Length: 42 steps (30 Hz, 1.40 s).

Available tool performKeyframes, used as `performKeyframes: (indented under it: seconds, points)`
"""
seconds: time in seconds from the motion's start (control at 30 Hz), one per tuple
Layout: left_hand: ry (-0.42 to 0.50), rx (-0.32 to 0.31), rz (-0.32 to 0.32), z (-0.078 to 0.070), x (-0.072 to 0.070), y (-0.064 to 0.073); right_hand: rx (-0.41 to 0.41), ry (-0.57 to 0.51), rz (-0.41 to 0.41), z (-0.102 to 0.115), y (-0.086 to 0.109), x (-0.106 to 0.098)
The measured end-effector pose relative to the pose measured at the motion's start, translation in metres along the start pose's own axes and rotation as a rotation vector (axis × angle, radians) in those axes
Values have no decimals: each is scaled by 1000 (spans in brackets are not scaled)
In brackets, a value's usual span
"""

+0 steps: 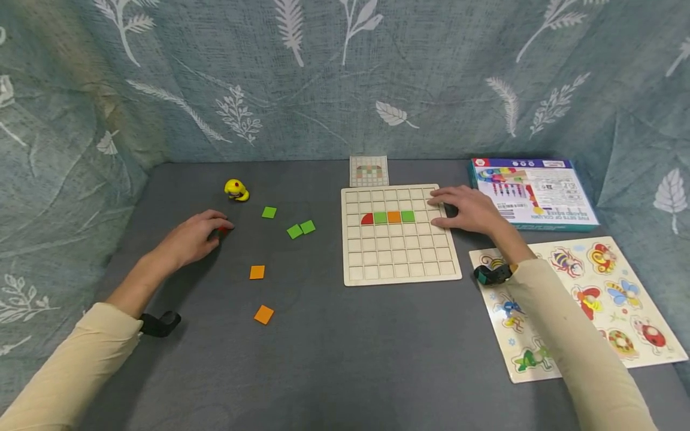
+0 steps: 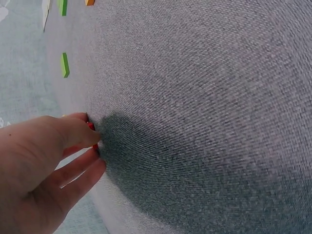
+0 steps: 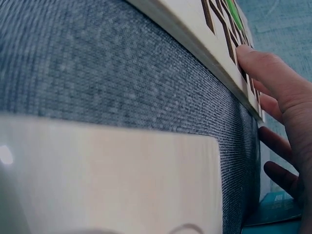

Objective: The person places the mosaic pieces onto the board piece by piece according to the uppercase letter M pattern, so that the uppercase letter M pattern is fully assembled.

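Note:
On the left of the table, my left hand (image 1: pixel 191 239) pinches a small red piece (image 2: pixel 91 126) between thumb and fingertips, low over the dark cloth. Fingers cover most of that piece. My right hand (image 1: pixel 468 209) lies at the right edge of a wooden grid board (image 1: pixel 372 260), its thumb and fingertips resting on the border squares. One row of the board carries a red quarter-round piece (image 1: pixel 368 219), a green square (image 1: pixel 380 218), an orange square (image 1: pixel 395 216) and another green square (image 1: pixel 408 216).
Loose green squares (image 1: pixel 269 212) and orange squares (image 1: pixel 257 272) lie between left hand and board. A yellow toy (image 1: pixel 236 190) stands behind the left hand. Behind the board is a pattern card (image 1: pixel 369 172). A box (image 1: pixel 533 194) and an insect puzzle board (image 1: pixel 636 311) are at right.

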<state>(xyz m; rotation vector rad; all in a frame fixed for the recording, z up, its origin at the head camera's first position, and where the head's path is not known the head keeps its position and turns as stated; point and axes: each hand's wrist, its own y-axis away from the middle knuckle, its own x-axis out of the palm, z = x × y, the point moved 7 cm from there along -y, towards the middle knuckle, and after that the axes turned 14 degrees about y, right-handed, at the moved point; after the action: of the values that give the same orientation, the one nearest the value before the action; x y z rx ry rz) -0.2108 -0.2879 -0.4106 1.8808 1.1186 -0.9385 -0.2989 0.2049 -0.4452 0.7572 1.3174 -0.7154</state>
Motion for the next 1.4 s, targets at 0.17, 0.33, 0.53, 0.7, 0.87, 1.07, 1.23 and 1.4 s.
performKeyframes:
  seconds: [0.17, 0.33, 0.53, 0.7, 0.87, 1.07, 1.23, 1.4]
  points:
    - [-2, 17, -20, -1, -1, 0, 2, -6, -3, 1, 0, -1]
    - [2, 33, -35, -2, -2, 1, 4, -6, -5, 1, 1, -2]
    - [6, 39, -41, 0, -2, 2, 6, -4, 3, 2, 1, -3]
    - [-20, 43, -51, -1, -3, 1, 11, -7, 6, 2, 1, -2]
    - [-38, 43, -56, -2, -4, 2, 12, -6, 10, 1, 0, -2]
    - [-62, 5, -46, 0, -3, 2, 5, -1, 14, 0, -1, -2]
    - [-81, -1, -49, 0, -2, 2, 3, -4, 12, 1, -1, -3]
    - [-102, 13, -63, 0, -2, 0, 4, -4, 15, 1, 0, -2]
